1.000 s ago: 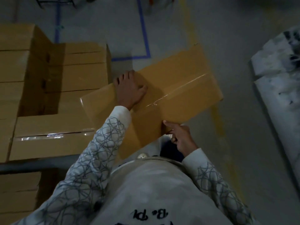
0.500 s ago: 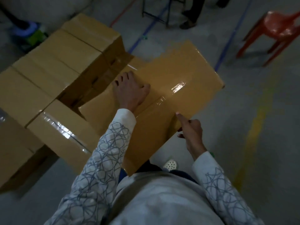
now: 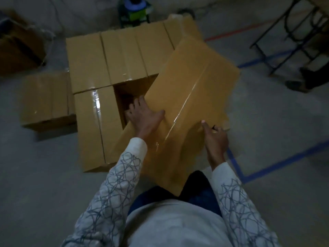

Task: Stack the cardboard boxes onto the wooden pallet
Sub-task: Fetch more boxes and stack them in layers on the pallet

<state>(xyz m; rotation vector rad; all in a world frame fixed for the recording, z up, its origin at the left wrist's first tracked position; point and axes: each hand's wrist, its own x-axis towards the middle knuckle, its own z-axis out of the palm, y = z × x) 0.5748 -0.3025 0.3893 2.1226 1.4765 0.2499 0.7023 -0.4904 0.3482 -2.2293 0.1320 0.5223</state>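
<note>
The fingers (image 3: 136, 104) of the left hand (image 3: 145, 120) hook over the left edge of the box (image 3: 192, 82), with the thumb spread flat on its taped top. The right hand (image 3: 216, 139) pinches the near right edge, thumb on top and the other fingers curled beneath, out of sight. Both grips match those of a second ago, but the box, then carried beside the stack (image 3: 121, 56), now hangs tilted over its right side, its left edge just above the dark gap (image 3: 131, 91) among the stacked boxes. I judge it is close to being lowered into place. The pallet, if it is under the stack, is hidden. A spare box (image 3: 46, 100) sits on the floor (image 3: 44, 184) just left of the stack.
</note>
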